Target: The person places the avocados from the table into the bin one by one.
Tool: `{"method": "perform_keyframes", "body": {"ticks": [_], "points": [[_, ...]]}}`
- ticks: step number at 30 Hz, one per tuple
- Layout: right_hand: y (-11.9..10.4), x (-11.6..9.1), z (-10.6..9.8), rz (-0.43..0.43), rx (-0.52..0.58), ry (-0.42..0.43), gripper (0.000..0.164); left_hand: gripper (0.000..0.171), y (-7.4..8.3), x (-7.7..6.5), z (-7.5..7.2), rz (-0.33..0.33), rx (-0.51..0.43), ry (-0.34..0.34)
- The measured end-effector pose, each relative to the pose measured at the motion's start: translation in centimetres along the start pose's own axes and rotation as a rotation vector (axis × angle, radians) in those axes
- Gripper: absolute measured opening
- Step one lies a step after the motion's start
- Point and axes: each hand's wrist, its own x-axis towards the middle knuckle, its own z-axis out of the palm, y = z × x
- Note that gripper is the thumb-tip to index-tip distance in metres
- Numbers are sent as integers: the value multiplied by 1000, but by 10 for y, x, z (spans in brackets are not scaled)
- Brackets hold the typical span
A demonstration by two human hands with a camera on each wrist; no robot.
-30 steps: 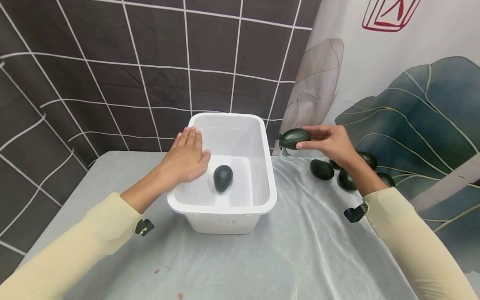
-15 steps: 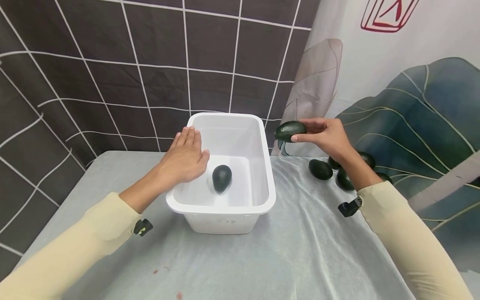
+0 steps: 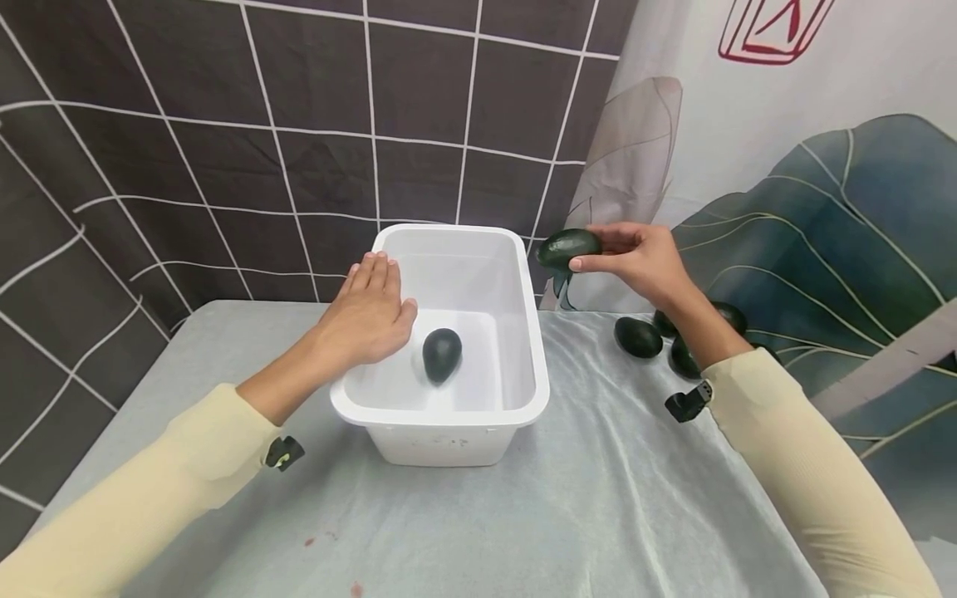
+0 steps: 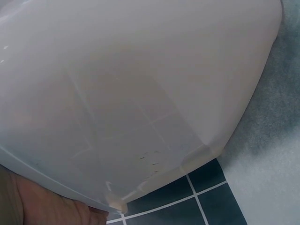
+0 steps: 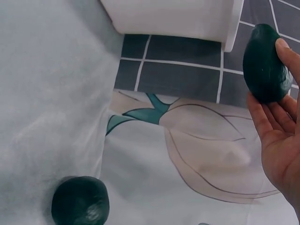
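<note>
My right hand [image 3: 639,257] pinches a dark green avocado [image 3: 566,247] between thumb and fingers, raised above the table just right of a white plastic basin [image 3: 449,418]. The right wrist view shows this avocado [image 5: 263,63] upright, fingertips under its broad end. Fingers straight and together, my left hand [image 3: 366,311] rests on the basin's left rim. In the left wrist view the basin's outer wall [image 4: 140,93] hides most of that hand. One avocado [image 3: 442,355] lies on the basin floor.
Several more avocados [image 3: 638,337] lie at the table's right back edge, partly hidden behind my right forearm. A pale grey-blue cloth [image 3: 598,498] covers the table. Behind it hang a dark grid-patterned curtain [image 3: 314,174] and a white leaf-print one [image 3: 822,241].
My right hand has lifted the avocado and carried it left toward the basin, away from the other avocados. The left hand and basin have stayed in place.
</note>
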Motion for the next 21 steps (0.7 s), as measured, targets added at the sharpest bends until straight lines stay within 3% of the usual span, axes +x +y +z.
{"method": "perform_keyframes", "body": {"ticks": [7,21], "points": [[-8,4,5,-44,45,-3,61,80,1,-1,0,3,-1,4],[-24,15,26,-47,91,5,65,79,0,-1,0,1,3,10]]}}
